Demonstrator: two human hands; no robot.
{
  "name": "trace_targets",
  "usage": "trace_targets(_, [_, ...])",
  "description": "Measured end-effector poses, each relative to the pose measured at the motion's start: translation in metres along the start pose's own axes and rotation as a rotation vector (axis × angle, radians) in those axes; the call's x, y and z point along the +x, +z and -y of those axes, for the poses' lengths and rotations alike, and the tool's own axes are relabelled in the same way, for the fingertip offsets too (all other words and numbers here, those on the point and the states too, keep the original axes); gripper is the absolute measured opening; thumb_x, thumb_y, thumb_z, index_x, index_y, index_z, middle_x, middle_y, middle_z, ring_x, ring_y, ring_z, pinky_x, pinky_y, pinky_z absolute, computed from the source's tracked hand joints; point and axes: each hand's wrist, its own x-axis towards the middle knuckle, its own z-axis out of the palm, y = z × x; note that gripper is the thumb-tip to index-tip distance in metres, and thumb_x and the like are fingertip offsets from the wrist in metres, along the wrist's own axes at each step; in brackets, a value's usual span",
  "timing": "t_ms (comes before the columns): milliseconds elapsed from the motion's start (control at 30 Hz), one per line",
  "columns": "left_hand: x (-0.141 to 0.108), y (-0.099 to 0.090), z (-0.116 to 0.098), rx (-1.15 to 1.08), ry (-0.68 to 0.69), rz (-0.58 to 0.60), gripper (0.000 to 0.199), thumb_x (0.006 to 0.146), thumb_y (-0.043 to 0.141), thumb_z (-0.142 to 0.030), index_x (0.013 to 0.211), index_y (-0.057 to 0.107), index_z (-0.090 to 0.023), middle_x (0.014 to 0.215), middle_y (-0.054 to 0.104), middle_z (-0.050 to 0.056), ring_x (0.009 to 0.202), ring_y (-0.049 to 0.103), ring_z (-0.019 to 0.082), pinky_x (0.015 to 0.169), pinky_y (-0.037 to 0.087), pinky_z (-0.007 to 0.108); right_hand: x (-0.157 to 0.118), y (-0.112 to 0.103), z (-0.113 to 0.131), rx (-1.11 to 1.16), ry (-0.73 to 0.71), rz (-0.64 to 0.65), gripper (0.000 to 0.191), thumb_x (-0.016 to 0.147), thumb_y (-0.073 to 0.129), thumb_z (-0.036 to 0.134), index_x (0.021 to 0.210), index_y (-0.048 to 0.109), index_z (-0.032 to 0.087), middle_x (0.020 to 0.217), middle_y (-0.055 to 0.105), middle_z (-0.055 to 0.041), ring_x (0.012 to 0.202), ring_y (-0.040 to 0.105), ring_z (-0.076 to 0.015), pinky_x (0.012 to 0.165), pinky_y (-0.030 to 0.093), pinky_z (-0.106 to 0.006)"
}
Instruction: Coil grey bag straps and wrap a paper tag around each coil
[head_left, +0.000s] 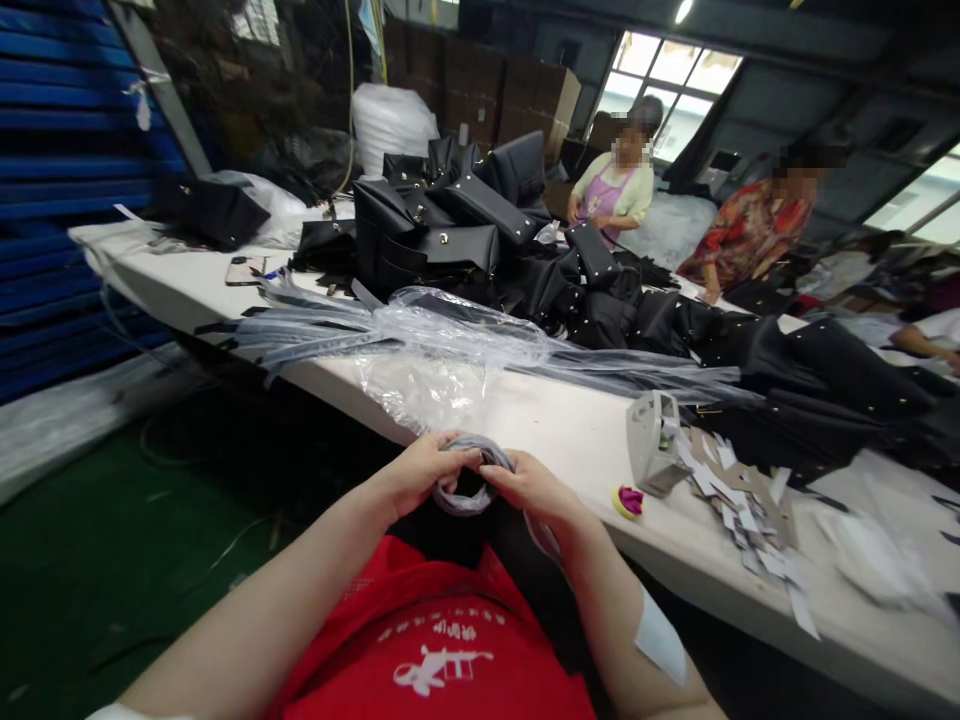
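Observation:
A coiled grey strap in clear plastic (pixel 466 503) forms a ring in front of my red apron, near the table edge. My left hand (pixel 429 470) grips the ring's left side, and my right hand (pixel 525 483) holds its right side, thumbs close together at the top. A loose end hangs beside my right wrist. Just beyond my hands, a crumpled clear plastic bag (pixel 435 390) lies on the white table (pixel 555 425). Long plastic-wrapped straps (pixel 307 335) spread across the table to both sides of the bag.
Black leather bags (pixel 457 245) are heaped along the table's far side. To the right are a tape dispenser (pixel 651 445), a yellow and magenta item (pixel 628 501) and paper strips (pixel 739 500). Two people stand across the table; another person's arm shows at far right.

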Motion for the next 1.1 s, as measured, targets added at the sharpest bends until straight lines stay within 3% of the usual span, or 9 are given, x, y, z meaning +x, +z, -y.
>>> trace_targets(133, [0.001, -0.004, -0.01, -0.162, -0.02, -0.097, 0.047, 0.062, 0.083, -0.028, 0.101, 0.063, -0.012, 0.062, 0.056, -0.003, 0.038, 0.027, 0.0, 0.037, 0.022, 0.015, -0.006, -0.019, 0.007, 0.017, 0.038, -0.155, 0.045, 0.076, 0.064, 0.055, 0.091, 0.064, 0.012, 0.049, 0.032, 0.0083, 0.045, 0.02, -0.0063, 0.045, 0.014, -0.023])
trace_targets(267, [0.003, -0.005, -0.024, -0.22, 0.089, -0.157, 0.049, 0.061, 0.084, -0.029, 0.101, 0.061, -0.011, 0.049, 0.043, -0.009, 0.038, 0.025, 0.001, 0.037, 0.021, 0.014, -0.007, -0.02, 0.008, 0.04, 0.025, -0.174, 0.046, 0.078, 0.06, 0.058, 0.088, 0.062, 0.013, 0.046, 0.027, 0.0096, 0.042, 0.018, -0.0061, 0.042, 0.011, -0.023])
trace_targets(400, [0.015, 0.014, -0.015, -0.297, 0.341, -0.385, 0.042, 0.068, 0.079, -0.042, 0.095, 0.058, -0.017, 0.046, 0.035, -0.012, 0.039, 0.03, 0.004, 0.042, 0.031, 0.016, 0.008, 0.025, 0.002, 0.186, -0.023, -0.107, 0.055, 0.079, 0.05, 0.069, 0.096, 0.056, 0.017, 0.045, 0.028, 0.0097, 0.038, 0.02, -0.0072, 0.038, 0.014, -0.022])
trace_targets(533, [0.023, 0.037, 0.018, -0.179, 0.532, -0.678, 0.043, 0.079, 0.059, -0.061, 0.07, 0.051, -0.02, 0.051, 0.042, -0.007, 0.047, 0.042, 0.008, 0.049, 0.039, 0.02, 0.029, 0.063, -0.01, 0.301, -0.125, -0.337, 0.055, 0.077, 0.047, 0.074, 0.092, 0.05, 0.021, 0.048, 0.035, 0.0076, 0.038, 0.027, -0.009, 0.038, 0.021, -0.022])
trace_targets(633, [0.015, 0.034, 0.033, -0.078, 0.498, -0.587, 0.043, 0.079, 0.059, -0.062, 0.073, 0.057, -0.019, 0.063, 0.055, -0.002, 0.06, 0.053, 0.012, 0.059, 0.044, 0.023, 0.026, 0.047, -0.014, 0.195, -0.127, -0.381, 0.051, 0.079, 0.05, 0.07, 0.087, 0.054, 0.02, 0.049, 0.038, 0.0057, 0.042, 0.031, -0.0098, 0.04, 0.023, -0.022])
trace_targets(800, [0.0, 0.012, 0.026, 0.249, 0.288, -0.28, 0.043, 0.07, 0.072, -0.05, 0.099, 0.067, -0.019, 0.089, 0.069, 0.005, 0.082, 0.063, 0.021, 0.076, 0.048, 0.03, -0.001, -0.007, -0.008, -0.252, -0.035, 0.066, 0.037, 0.082, 0.057, 0.052, 0.086, 0.066, 0.016, 0.057, 0.049, 0.0032, 0.053, 0.04, -0.0106, 0.05, 0.031, -0.021])
trace_targets(933, [0.004, 0.011, 0.017, 0.567, 0.284, -0.106, 0.021, 0.068, 0.076, -0.037, 0.081, 0.073, -0.021, 0.079, 0.07, 0.004, 0.074, 0.062, 0.019, 0.07, 0.047, 0.025, -0.006, -0.014, -0.005, -0.336, -0.037, 0.105, 0.033, 0.08, 0.061, 0.046, 0.088, 0.067, 0.015, 0.072, 0.06, 0.0003, 0.066, 0.049, -0.0131, 0.059, 0.037, -0.022])
trace_targets(1000, [0.01, 0.015, 0.013, 0.437, 0.286, -0.182, 0.024, 0.071, 0.073, -0.042, 0.081, 0.072, -0.019, 0.066, 0.066, 0.001, 0.058, 0.056, 0.014, 0.057, 0.044, 0.023, -0.002, -0.005, -0.007, -0.239, -0.059, 0.027, 0.037, 0.077, 0.065, 0.047, 0.093, 0.065, 0.014, 0.076, 0.06, -0.0001, 0.068, 0.049, -0.0133, 0.061, 0.038, -0.022])
trace_targets(1100, [0.018, 0.025, 0.012, 0.037, 0.353, -0.438, 0.038, 0.071, 0.07, -0.055, 0.078, 0.065, -0.018, 0.047, 0.045, -0.007, 0.039, 0.037, 0.008, 0.041, 0.035, 0.02, 0.007, 0.022, -0.015, -0.039, -0.123, -0.162, 0.047, 0.073, 0.068, 0.051, 0.102, 0.061, 0.014, 0.08, 0.059, -0.0008, 0.07, 0.05, -0.0136, 0.063, 0.039, -0.022])
